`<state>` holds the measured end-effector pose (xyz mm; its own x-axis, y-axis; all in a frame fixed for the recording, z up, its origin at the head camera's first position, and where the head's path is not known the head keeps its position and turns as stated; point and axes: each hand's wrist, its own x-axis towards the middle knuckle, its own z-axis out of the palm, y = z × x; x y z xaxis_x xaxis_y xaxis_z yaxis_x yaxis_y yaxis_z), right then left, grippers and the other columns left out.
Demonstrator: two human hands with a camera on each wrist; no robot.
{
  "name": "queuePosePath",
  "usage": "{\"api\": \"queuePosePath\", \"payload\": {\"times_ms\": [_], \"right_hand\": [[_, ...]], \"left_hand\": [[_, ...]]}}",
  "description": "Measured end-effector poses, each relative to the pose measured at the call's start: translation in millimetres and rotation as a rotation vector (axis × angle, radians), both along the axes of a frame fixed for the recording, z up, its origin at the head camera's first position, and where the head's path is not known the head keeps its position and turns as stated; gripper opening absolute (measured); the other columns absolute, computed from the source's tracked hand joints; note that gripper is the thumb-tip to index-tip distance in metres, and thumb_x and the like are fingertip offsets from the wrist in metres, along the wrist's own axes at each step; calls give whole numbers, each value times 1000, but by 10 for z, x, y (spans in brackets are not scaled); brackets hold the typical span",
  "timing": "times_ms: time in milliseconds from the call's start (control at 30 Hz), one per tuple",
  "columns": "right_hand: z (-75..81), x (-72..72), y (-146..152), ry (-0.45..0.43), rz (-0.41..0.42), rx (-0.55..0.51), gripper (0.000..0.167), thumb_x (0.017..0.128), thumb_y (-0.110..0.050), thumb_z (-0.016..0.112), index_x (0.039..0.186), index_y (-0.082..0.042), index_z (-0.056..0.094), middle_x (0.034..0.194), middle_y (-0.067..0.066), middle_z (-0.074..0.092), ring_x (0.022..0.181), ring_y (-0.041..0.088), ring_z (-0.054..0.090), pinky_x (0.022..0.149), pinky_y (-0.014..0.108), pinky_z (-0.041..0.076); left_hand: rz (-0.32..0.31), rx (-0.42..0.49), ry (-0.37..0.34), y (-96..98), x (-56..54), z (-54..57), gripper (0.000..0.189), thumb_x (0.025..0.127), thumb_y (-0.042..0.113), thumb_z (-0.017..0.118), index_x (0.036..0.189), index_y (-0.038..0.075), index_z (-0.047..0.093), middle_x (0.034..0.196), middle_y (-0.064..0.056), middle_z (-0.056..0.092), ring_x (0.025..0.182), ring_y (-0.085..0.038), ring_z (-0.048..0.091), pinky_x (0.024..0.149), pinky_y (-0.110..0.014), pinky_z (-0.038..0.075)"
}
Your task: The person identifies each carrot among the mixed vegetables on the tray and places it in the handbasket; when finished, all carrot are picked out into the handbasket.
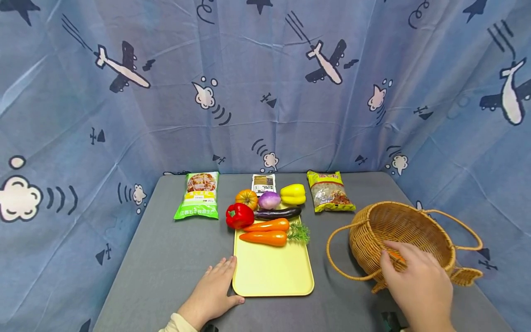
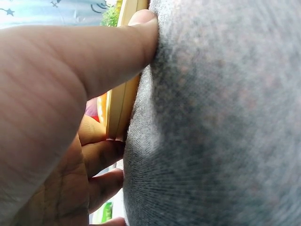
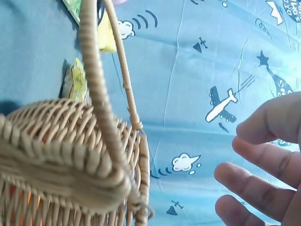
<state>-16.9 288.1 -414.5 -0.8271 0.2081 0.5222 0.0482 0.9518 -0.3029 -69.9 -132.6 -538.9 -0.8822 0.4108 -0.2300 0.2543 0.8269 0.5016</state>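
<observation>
The left grip point(image 1: 217, 286), spread apart, touches the tray point(image 1: 274, 272), while the loose, empty right grip point(image 1: 423, 276) seems to reach into the basket point(image 1: 360, 244) and likely must pinch the orange thing point(image 1: 398, 255).

Head view bright, evenly lit; soft shadow beside basket point(image 1: 362, 242). Left wrist: near surface point(image 2: 225, 117) blurred, curtain point(image 2: 56, 15) washed out.

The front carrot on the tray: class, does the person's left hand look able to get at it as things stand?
Yes, most likely. The left hand rests at the left edge of the tray, and no other item lies between it and the front carrot.
</observation>
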Motion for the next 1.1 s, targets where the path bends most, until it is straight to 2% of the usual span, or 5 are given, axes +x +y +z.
{"api": "queuePosePath", "payload": {"times_ms": [167,333,467,767,1100], "right_hand": [[-1,-5,-91,26,41,-1,24,90,-22,81,112,-13,82,117,14,77,97,42,68,76,64,52],[-18,-8,-164,100,95,3,26,86,-19,83,111,-13,83,114,11,78,91,38,69,72,61,53],[-42,-13,-207,125,141,-6,25,86,-17,81,110,-15,83,113,9,78,90,35,70,72,60,54],[-80,-24,-260,115,200,-20,23,87,-14,80,110,-14,83,111,10,78,94,37,72,74,62,56],[-75,-23,-267,54,197,-22,23,90,-15,80,113,-15,82,115,11,77,97,39,71,77,63,55]], "left_hand": [[-1,1,5,1,-1,-1,106,87,49,88,163,-3,37,167,-20,39,154,-43,34,120,-69,28],[-1,7,11,4,4,-5,106,87,48,89,163,-4,37,167,-20,39,154,-43,34,120,-69,28],[-1,9,13,3,5,-15,106,87,48,88,164,-3,37,167,-20,39,155,-43,34,120,-69,28],[-3,-3,7,-8,-9,-50,106,87,50,88,164,-2,37,168,-18,38,155,-41,33,121,-68,27],[-3,0,9,-13,-6,-49,107,87,50,87,165,-2,36,168,-19,37,155,-42,33,121,-69,27]]}}
